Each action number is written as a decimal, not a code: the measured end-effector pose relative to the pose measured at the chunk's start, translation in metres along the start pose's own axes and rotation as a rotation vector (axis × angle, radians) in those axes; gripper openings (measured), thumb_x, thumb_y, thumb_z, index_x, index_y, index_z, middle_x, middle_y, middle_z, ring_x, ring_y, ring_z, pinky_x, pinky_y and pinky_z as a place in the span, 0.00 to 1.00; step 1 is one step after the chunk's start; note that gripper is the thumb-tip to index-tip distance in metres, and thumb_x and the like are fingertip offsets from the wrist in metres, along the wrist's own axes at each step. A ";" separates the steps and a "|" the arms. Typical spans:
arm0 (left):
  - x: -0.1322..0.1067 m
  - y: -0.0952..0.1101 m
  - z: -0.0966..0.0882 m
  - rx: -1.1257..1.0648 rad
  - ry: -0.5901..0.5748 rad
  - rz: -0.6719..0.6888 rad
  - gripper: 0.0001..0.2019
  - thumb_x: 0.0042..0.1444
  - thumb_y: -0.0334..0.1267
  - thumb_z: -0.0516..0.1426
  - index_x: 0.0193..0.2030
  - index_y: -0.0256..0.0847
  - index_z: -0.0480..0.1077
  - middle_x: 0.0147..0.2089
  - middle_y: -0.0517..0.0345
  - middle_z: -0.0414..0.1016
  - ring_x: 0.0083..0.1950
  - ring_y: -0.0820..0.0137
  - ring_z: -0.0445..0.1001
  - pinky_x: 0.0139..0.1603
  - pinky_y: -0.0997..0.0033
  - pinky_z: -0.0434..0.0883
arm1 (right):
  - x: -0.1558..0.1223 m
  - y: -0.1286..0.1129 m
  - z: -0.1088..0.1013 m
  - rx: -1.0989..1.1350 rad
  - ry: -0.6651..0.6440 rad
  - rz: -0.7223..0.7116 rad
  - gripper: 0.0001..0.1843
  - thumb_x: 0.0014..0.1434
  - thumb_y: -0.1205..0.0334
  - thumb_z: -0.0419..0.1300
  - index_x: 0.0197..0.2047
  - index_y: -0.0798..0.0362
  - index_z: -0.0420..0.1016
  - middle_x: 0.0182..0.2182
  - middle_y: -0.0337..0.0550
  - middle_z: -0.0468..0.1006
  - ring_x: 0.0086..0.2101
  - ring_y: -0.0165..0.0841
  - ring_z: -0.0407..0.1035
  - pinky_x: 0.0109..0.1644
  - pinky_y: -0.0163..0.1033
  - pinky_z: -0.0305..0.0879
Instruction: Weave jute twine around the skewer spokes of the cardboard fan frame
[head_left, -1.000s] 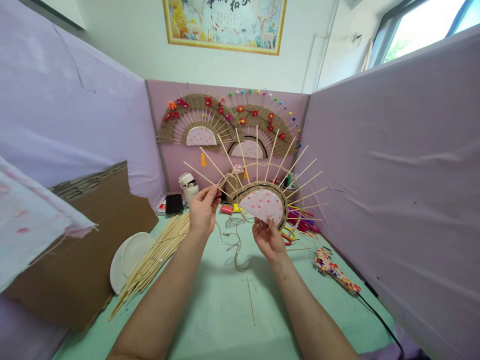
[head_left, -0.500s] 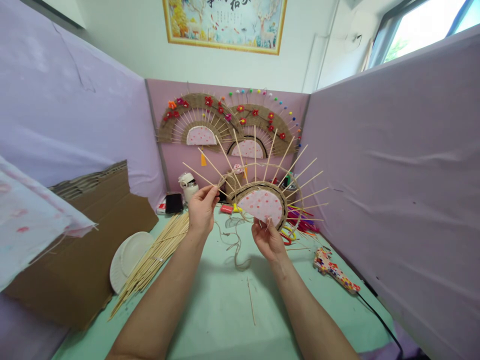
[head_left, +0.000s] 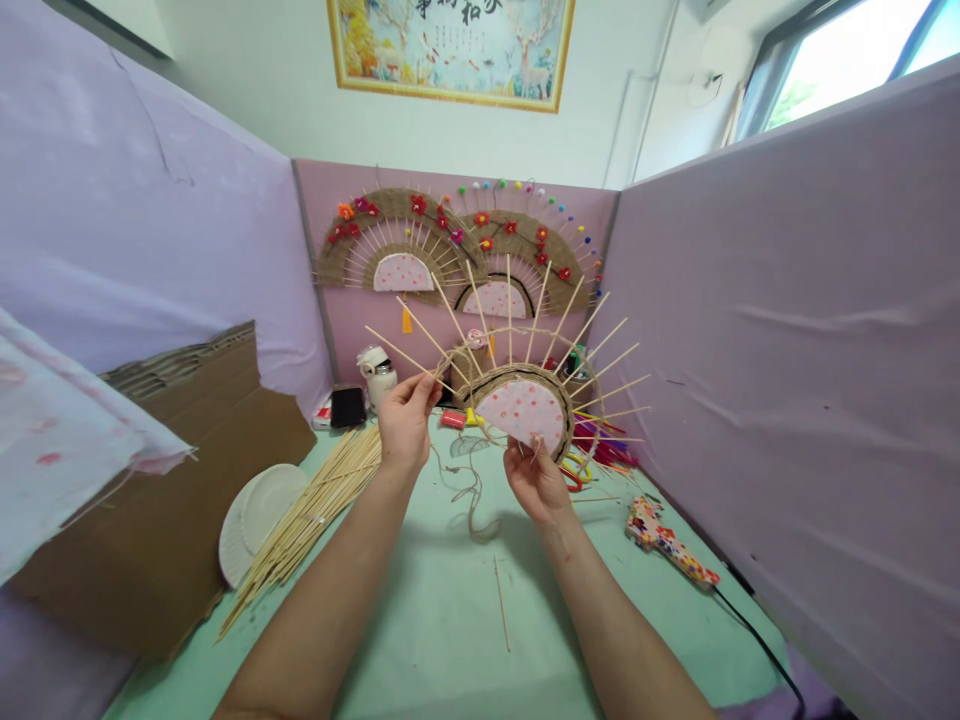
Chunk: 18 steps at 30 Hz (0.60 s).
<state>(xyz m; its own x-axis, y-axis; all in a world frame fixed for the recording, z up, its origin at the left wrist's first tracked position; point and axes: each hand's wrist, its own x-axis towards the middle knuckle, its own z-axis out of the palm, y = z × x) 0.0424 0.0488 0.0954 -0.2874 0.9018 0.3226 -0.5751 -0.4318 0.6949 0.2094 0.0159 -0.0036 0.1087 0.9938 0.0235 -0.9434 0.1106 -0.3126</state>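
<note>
I hold up a half-made fan (head_left: 525,405): a pink dotted half-disc ringed with jute twine, with several bamboo skewers fanning out of it. My right hand (head_left: 534,478) pinches the disc's lower edge. My left hand (head_left: 405,420) is closed in a pinch on the jute twine (head_left: 471,492) by the leftmost skewers. The twine's loose end trails in loops down onto the green table (head_left: 450,620).
Two finished fans (head_left: 457,245) hang on the back partition. A bundle of bamboo skewers (head_left: 315,505), paper plates (head_left: 251,520) and cardboard sheets (head_left: 172,480) lie left. A patterned glue gun (head_left: 667,540) lies right. A single skewer (head_left: 501,600) rests in front. Purple partitions enclose the table.
The fan has tilted and shifted very slightly. My left hand has edged a little along the twine near the left skewers. Both grips are unchanged.
</note>
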 end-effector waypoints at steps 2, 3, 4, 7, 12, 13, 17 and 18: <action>-0.002 -0.002 0.002 -0.019 -0.034 0.004 0.14 0.38 0.42 0.69 0.28 0.36 0.77 0.31 0.55 0.78 0.33 0.75 0.75 0.39 0.74 0.72 | 0.000 -0.001 0.001 0.005 0.012 -0.007 0.11 0.42 0.66 0.73 0.29 0.52 0.77 0.28 0.34 0.81 0.32 0.28 0.76 0.35 0.31 0.74; -0.003 -0.002 0.003 -0.026 -0.048 0.011 0.13 0.39 0.43 0.69 0.29 0.36 0.77 0.32 0.54 0.78 0.34 0.74 0.75 0.40 0.73 0.72 | 0.000 -0.002 0.001 0.008 0.018 -0.009 0.10 0.43 0.66 0.73 0.28 0.52 0.77 0.28 0.35 0.81 0.32 0.28 0.76 0.35 0.31 0.74; -0.005 -0.003 0.004 -0.028 -0.059 0.019 0.14 0.39 0.43 0.68 0.29 0.36 0.77 0.33 0.54 0.78 0.36 0.73 0.76 0.42 0.72 0.73 | 0.000 -0.002 0.001 0.010 0.023 -0.011 0.09 0.44 0.67 0.72 0.28 0.52 0.76 0.28 0.35 0.81 0.32 0.28 0.76 0.35 0.31 0.74; -0.009 -0.003 0.006 0.005 -0.067 0.066 0.15 0.42 0.42 0.67 0.36 0.37 0.76 0.35 0.54 0.78 0.38 0.71 0.77 0.45 0.69 0.73 | -0.001 -0.002 0.003 0.020 0.036 -0.017 0.07 0.47 0.68 0.70 0.28 0.51 0.76 0.29 0.36 0.81 0.33 0.28 0.75 0.35 0.32 0.75; -0.018 -0.001 0.005 0.260 -0.091 0.337 0.20 0.51 0.43 0.62 0.51 0.42 0.70 0.44 0.52 0.76 0.40 0.70 0.76 0.45 0.69 0.72 | -0.001 -0.002 0.003 0.038 0.029 -0.040 0.08 0.47 0.68 0.70 0.28 0.51 0.75 0.28 0.33 0.81 0.32 0.27 0.75 0.35 0.31 0.75; -0.020 0.000 0.005 0.315 -0.106 0.385 0.21 0.53 0.43 0.61 0.54 0.43 0.68 0.45 0.51 0.76 0.40 0.70 0.76 0.45 0.69 0.72 | -0.001 -0.002 0.003 0.033 0.018 -0.047 0.08 0.47 0.68 0.71 0.29 0.51 0.75 0.28 0.33 0.81 0.31 0.26 0.75 0.35 0.30 0.75; -0.025 0.005 0.003 0.398 -0.116 0.475 0.25 0.53 0.38 0.60 0.58 0.44 0.61 0.49 0.49 0.74 0.41 0.70 0.75 0.44 0.70 0.70 | 0.000 -0.002 0.002 0.022 0.010 -0.057 0.08 0.47 0.68 0.71 0.29 0.51 0.76 0.27 0.32 0.81 0.30 0.25 0.75 0.35 0.29 0.75; -0.025 0.006 0.002 0.404 -0.106 0.500 0.26 0.52 0.37 0.60 0.58 0.44 0.59 0.49 0.49 0.73 0.41 0.70 0.74 0.44 0.70 0.70 | 0.000 -0.002 0.002 0.027 0.020 -0.057 0.08 0.47 0.68 0.71 0.29 0.51 0.76 0.27 0.32 0.81 0.30 0.25 0.75 0.35 0.30 0.76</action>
<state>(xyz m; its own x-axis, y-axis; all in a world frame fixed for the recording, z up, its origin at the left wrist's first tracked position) 0.0479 0.0236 0.0930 -0.3566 0.5991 0.7168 -0.0528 -0.7790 0.6248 0.2106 0.0160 -0.0009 0.1689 0.9854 0.0216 -0.9436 0.1680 -0.2854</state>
